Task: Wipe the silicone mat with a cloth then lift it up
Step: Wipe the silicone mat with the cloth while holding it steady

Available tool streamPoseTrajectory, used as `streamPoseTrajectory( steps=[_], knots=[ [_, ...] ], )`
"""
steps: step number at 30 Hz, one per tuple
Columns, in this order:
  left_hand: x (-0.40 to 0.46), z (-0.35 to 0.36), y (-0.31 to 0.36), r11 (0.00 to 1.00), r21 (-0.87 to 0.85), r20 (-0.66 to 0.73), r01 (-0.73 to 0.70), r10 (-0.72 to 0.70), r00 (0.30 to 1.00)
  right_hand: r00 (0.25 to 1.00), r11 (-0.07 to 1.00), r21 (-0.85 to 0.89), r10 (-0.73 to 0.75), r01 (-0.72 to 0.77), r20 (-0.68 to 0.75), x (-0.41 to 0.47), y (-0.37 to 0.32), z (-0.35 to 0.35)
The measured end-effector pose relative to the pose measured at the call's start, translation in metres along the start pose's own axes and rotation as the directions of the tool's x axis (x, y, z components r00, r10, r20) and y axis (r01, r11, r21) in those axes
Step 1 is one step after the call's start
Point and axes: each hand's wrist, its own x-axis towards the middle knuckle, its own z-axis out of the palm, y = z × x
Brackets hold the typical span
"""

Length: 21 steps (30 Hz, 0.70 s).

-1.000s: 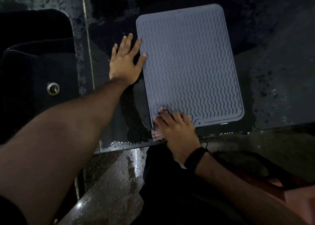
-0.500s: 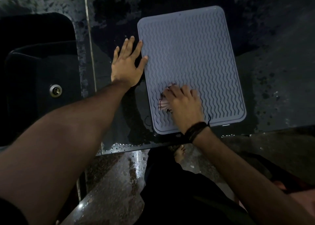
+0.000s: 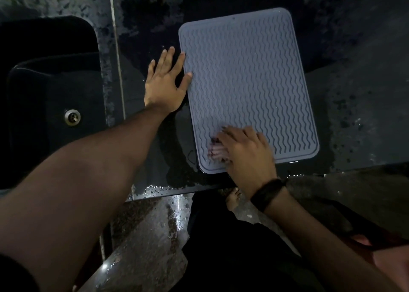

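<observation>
Right hand (image 3: 247, 152) back toward mat (image 3: 247, 74) near edge, clutching cloth (image 3: 215, 151); left hand (image 3: 164, 86) flat, fingers splayed.

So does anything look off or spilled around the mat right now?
Water is pooled on the counter beside the silicone mat's near-left corner, with droplets along the front edge. The mat lies slightly askew. Nothing looks damaged.

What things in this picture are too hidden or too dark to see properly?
- Cloth, head view: mostly under the right hand and blurred; its size and pattern can't be told.
- Silicone mat: its near edge is partly covered by that hand.
- Sink: too dark to see inside, apart from the drain, and cut off at the picture's left edge.
- Left hand: whether its palm presses the counter can't be told.
</observation>
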Motion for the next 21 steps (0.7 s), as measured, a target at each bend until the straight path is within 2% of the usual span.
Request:
streamPoseTrajectory(
  steps=[3,6,10,17,19,21],
  knots=[
    [0.0,-0.001,0.0,1.0,0.002,0.003,0.002,-0.002,1.0,0.996,0.997,0.008,-0.073,0.073,-0.043,0.04,-0.02,0.002],
    [0.0,-0.001,0.002,1.0,0.002,-0.001,0.003,-0.003,1.0,0.994,0.993,-0.042,-0.109,0.109,-0.001,0.059,-0.035,0.013],
    [0.0,-0.002,0.001,1.0,0.001,0.007,0.009,-0.009,1.0,0.987,0.982,-0.101,-0.161,0.162,0.018,0.033,-0.035,0.026],
    [0.0,-0.002,0.0,1.0,-0.013,0.002,0.0,0.0,1.0,0.959,0.976,-0.055,-0.196,0.211,0.204,-0.015,-0.017,0.015],
    [0.0,-0.001,0.0,1.0,-0.006,0.001,0.003,-0.003,1.0,0.963,0.979,-0.038,-0.189,0.2,0.193,-0.006,-0.016,0.009],
    [0.0,0.0,0.001,1.0,0.0,0.004,0.006,-0.006,1.0,0.978,0.984,-0.03,-0.171,0.176,0.123,0.013,-0.019,0.004]
  ],
)
